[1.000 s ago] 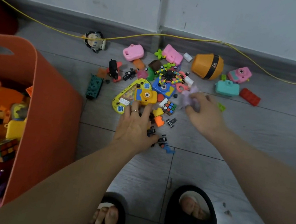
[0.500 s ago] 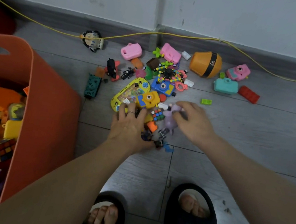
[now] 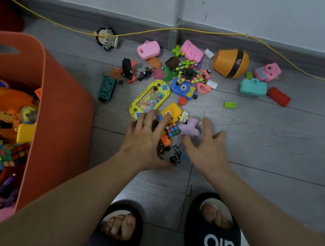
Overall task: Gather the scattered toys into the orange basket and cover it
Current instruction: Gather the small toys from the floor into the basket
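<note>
Both hands lie flat over the near end of the toy pile on the grey floor (image 3: 279,138). The left hand (image 3: 144,141) has its fingers spread and straight, pressing on the small toys beneath; it grips nothing. The right hand (image 3: 205,149) is likewise spread, fingers relaxed, with nothing held. Between the two hands lie a small cube (image 3: 172,130), a purple toy (image 3: 190,127) and several small black parts (image 3: 176,155). Just beyond the left fingertips sit a yellow camera (image 3: 172,111) and a yellow handheld game (image 3: 150,98).

The orange basket (image 3: 60,119) stands at the left, near the left forearm, uncovered and partly filled with toys, including a larger cube (image 3: 11,155).

Farther away, near the wall, the remaining toys are scattered: a blue camera (image 3: 184,87), two pink cameras (image 3: 148,49), a teal camera (image 3: 253,87), a red brick (image 3: 278,96), a green brick (image 3: 230,105) and an orange dome (image 3: 230,62). A yellow cable (image 3: 210,33) runs along the skirting.
</note>
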Tool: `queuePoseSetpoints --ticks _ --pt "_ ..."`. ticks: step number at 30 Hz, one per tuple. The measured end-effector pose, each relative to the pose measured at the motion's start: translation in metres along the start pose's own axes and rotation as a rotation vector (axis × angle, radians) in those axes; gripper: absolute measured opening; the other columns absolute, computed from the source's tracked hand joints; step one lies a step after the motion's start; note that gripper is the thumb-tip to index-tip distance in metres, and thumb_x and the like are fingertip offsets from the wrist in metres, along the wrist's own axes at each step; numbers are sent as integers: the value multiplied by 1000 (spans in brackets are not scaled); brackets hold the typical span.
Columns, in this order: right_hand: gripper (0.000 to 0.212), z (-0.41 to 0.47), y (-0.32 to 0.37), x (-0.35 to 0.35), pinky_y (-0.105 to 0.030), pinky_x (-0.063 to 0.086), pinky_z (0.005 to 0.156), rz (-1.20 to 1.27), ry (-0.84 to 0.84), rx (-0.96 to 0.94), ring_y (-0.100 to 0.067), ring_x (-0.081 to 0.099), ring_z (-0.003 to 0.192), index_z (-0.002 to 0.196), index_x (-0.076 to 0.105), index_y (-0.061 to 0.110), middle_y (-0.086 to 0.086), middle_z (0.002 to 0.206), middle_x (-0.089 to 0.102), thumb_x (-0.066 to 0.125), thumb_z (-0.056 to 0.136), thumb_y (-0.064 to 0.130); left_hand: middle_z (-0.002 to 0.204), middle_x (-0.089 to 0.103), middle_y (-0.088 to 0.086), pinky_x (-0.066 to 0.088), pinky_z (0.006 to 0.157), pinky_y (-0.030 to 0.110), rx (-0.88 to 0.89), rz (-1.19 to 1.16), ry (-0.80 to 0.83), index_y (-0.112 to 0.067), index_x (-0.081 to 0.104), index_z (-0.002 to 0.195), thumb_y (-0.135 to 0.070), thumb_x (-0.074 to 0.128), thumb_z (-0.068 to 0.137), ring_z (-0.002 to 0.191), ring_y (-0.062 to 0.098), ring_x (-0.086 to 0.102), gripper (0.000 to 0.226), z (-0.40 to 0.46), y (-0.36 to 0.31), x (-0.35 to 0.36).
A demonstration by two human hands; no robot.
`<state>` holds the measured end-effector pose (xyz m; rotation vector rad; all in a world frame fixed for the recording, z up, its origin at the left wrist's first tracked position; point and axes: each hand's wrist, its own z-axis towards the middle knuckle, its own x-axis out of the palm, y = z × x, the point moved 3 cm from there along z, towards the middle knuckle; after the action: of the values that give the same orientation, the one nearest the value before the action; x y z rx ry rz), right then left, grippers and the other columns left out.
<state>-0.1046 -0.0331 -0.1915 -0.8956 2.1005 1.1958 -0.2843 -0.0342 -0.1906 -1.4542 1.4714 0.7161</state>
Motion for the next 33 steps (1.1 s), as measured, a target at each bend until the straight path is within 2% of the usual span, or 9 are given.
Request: queuePoseSetpoints --ticks 2,5,8,10,14,19,23,28,33 --pt "91 -3 5 1 -35 46 90 56 39 40 -38 51 113 152 10 32 -17 136 22 66 82 49 155 8 10 30 111 50 7 49 -15 -35 -5 153 -75 73 55 141 33 14 132 -7 3 3" --pt "102 -3 15 6 -38 48 98 107 90 90 -38 49 117 152 1 36 -16 141 12 71 78 41 147 19 10 44 95 43 -13 54 -47 -30 7 151 -61 81 58 128 30 29 123 -14 10 2" --pt "102 -6 22 14 -43 49 97 36 122 2 -42 52 113 150 -1 41 -13 140 11 70 77 37 136 31 7 47 77 36 -25 10 -105 -20 23 142 -49 81 63 115 26 38 102 -20 12 1" --pt "103 -8 23 18 -45 51 93 -27 126 -60 -42 53 109 148 2 43 -14 136 15 74 74 36 128 38 6 46 72 34 -22 -15 -132 -15 31 136 -45 77 68 110 24 40 87 -23 14 3" --pt "106 -8 22 15 -44 53 85 -132 95 -130 -38 50 109 149 5 39 -14 134 19 77 72 38 121 40 5 51 72 36 -63 -7 -193 -12 38 128 -53 75 64 106 24 44 85 -29 23 7" --pt "105 -7 37 14 -44 51 83 -409 160 -277 -37 38 122 149 1 47 -14 149 6 73 73 52 127 30 4 51 78 41 -193 16 -65 -24 20 137 -66 74 59 112 25 40 104 -33 28 7" --pt "90 -10 49 23 -45 47 90 -539 151 -415 -39 37 125 148 12 48 -14 155 -4 67 78 56 136 22 11 50 74 36 -316 36 38 -16 24 133 -70 70 65 102 28 56 98 -33 28 8" --pt "90 -15 55 28 -44 48 92 -604 174 -492 -40 31 133 151 13 45 -15 159 -15 68 80 53 136 22 12 53 74 41 -291 -44 60 -19 28 127 -61 77 66 107 32 54 89 -30 27 10" --pt "74 -21 55 28 -38 49 83 -599 96 -559 -35 47 119 141 33 38 -20 158 -2 74 79 43 134 26 9 52 74 35 -242 37 13 -16 29 126 -52 81 68 117 29 45 86 -30 23 14"
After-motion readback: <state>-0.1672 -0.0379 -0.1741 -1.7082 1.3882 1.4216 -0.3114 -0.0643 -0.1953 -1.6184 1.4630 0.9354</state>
